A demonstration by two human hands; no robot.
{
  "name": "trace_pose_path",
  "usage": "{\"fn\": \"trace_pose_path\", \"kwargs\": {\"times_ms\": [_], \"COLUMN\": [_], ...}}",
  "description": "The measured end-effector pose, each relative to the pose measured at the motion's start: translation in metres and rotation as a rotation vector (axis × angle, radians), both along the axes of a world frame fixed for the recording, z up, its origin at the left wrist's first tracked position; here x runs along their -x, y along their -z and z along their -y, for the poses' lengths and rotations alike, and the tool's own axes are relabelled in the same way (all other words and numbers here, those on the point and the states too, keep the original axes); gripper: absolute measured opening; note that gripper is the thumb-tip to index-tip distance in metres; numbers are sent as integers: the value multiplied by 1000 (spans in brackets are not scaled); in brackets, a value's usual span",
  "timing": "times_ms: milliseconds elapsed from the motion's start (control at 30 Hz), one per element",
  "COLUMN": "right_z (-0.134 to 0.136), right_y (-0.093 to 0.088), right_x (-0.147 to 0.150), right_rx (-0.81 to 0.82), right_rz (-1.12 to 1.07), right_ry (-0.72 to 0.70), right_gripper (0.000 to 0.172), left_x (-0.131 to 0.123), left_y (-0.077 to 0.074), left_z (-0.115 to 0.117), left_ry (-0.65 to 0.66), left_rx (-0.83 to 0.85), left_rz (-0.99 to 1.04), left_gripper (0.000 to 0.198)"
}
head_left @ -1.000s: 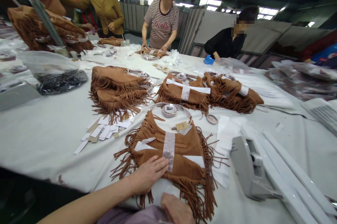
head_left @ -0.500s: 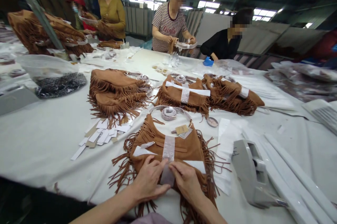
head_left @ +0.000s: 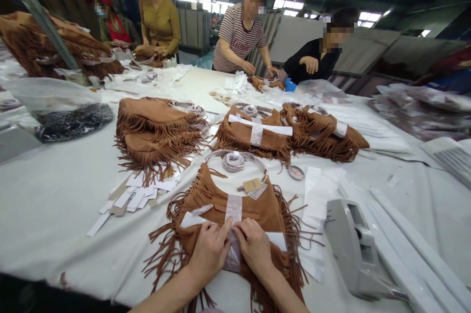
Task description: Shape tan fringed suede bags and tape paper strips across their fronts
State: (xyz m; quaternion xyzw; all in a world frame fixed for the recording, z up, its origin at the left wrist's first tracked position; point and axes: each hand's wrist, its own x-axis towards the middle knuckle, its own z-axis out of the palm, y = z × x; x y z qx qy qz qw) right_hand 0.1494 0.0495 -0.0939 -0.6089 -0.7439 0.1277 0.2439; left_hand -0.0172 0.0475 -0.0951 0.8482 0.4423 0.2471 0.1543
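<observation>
A folded brown suede fringed bag (head_left: pixel 253 207) lies on the white table (head_left: pixel 55 195) in front of me. A clear tape strip (head_left: pixel 233 215) runs down its middle over a white paper band. My left hand (head_left: pixel 211 250) and my right hand (head_left: pixel 253 245) rest side by side on the bag's near part, fingertips pressing the lower end of the tape. A paper tag (head_left: pixel 252 185) and a coiled strap (head_left: pixel 233 160) lie at the bag's far end.
A grey tape dispenser (head_left: pixel 353 249) stands at the right, beside long white strips (head_left: pixel 408 244). Small white labels (head_left: pixel 136 195) lie scattered at the left. More fringed bags (head_left: pixel 154 131) (head_left: pixel 290 131) are piled farther back. Several people work at the table's far side.
My right hand came up from the table's edge onto the bag beside my left hand. Both hands now press the tape. The view has shifted slightly.
</observation>
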Motion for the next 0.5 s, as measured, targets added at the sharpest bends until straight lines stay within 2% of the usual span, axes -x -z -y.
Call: {"fn": "trace_pose_path", "kwargs": {"times_ms": [200, 333, 400, 500], "right_z": [-2, -3, -4, -5], "right_y": [5, 5, 6, 6], "right_x": [2, 2, 2, 2], "right_rx": [2, 12, 16, 9], "right_rz": [-5, 5, 1, -1], "right_ry": [54, 67, 71, 87], "right_gripper": [21, 18, 18, 20], "left_x": [-2, -1, 1, 5], "left_y": [-6, -11, -6, 6], "left_z": [-7, 4, 15, 30], "left_ry": [-28, 56, 130, 133], "left_rx": [-1, -159, -275, -381], "left_rz": [-30, -76, -152, -287], "left_gripper": [39, 41, 44, 49]}}
